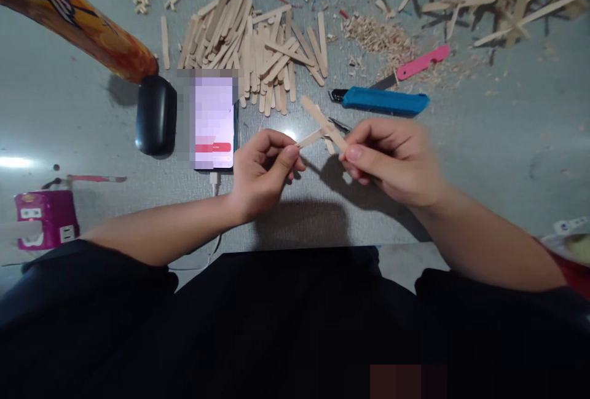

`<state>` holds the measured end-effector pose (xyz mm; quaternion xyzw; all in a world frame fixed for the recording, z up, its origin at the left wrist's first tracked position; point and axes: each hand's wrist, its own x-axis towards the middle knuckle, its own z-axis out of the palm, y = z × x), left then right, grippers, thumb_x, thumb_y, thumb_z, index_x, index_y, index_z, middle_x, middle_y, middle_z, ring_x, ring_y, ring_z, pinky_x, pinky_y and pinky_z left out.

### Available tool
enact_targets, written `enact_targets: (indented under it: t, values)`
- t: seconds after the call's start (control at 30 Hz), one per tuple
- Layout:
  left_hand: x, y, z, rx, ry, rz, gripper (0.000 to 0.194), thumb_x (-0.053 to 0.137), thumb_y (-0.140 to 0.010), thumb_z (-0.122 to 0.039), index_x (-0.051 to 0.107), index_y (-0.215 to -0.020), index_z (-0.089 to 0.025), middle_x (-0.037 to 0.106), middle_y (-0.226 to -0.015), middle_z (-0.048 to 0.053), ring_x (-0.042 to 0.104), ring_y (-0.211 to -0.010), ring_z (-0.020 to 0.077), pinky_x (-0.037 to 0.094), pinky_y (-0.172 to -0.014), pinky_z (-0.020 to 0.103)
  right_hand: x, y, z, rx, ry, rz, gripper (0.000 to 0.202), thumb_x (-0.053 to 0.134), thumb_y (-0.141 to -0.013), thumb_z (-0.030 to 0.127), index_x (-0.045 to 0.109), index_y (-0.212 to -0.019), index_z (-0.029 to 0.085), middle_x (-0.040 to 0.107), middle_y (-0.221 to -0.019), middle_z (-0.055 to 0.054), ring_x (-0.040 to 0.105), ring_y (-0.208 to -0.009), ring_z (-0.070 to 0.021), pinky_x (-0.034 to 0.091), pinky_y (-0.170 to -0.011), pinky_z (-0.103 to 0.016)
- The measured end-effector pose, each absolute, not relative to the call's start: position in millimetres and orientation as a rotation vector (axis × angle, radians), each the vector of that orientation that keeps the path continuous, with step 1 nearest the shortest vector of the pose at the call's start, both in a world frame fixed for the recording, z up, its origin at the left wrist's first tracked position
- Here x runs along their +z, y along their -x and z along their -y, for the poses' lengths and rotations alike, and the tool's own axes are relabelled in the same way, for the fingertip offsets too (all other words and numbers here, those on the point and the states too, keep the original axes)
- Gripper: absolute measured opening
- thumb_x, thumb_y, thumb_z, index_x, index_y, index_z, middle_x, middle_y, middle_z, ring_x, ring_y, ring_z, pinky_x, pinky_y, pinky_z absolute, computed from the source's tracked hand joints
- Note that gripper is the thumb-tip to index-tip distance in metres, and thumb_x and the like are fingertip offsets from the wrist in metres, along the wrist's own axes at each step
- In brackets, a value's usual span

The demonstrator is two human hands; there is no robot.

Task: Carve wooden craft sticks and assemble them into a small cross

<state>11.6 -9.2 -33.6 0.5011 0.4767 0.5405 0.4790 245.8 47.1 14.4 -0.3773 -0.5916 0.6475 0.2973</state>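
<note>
Two flat wooden popsicle sticks (315, 114) cross each other above the table. My left hand (267, 168) pinches the end of one stick between thumb and fingers. The lower end of the other is gripped by my right hand (391, 162). Where they overlap, a small piece seems to sit on the joint, too small to make out. Behind my right hand lie a blue box cutter (385, 101) and a knife with a pink handle (423, 63). A dark pointed tool (340, 125) is partly hidden by my right fingers.
Beyond my hands lies a pile of popsicle sticks (221, 24), with wood shavings (380, 36) and crossed-stick pieces (461, 2) at right. At left are a phone (214, 116) on a cable, a black case (155, 116), an orange canister (92, 24) and a purple power outlet box (48, 211).
</note>
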Motion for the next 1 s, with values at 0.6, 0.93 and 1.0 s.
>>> enact_targets:
  t: [0.6,0.93,1.0]
  values:
    - [-39,-4,7,1.395,-1.86,-1.34,0.008,0.075,-0.101,-0.028,0.074,-0.108,-0.024,0.07,-0.103,0.007,0.064,-0.089,0.0189,0.052,-0.073,0.034,7,-225,-35,1.756,1.125,1.462,0.033,0.103,-0.082,0.04,0.074,-0.082,0.025,0.076,-0.069,0.0,0.07,-0.051,-0.0162,0.059,-0.048,-0.03]
    - [-52,-9,4,1.405,-1.626,-1.107,0.014,0.074,-0.107,-0.03,0.066,-0.097,-0.023,0.072,-0.091,0.002,0.071,-0.082,0.0138,0.06,-0.076,0.03,7,-237,-42,1.108,1.162,2.275,0.028,0.081,-0.1,0.056,0.077,-0.095,0.028,0.078,-0.084,-0.004,0.074,-0.075,-0.0262,0.059,-0.073,-0.045]
    - [-52,-10,6,1.397,-1.488,-1.083,0.016,0.072,-0.109,-0.034,0.066,-0.1,-0.023,0.075,-0.097,0.003,0.074,-0.079,0.0123,0.063,-0.073,0.028,17,-248,-50,0.676,1.289,2.529,0.036,0.082,-0.097,0.06,0.078,-0.112,0.027,0.08,-0.112,-0.013,0.076,-0.104,-0.038,0.06,-0.09,-0.056]
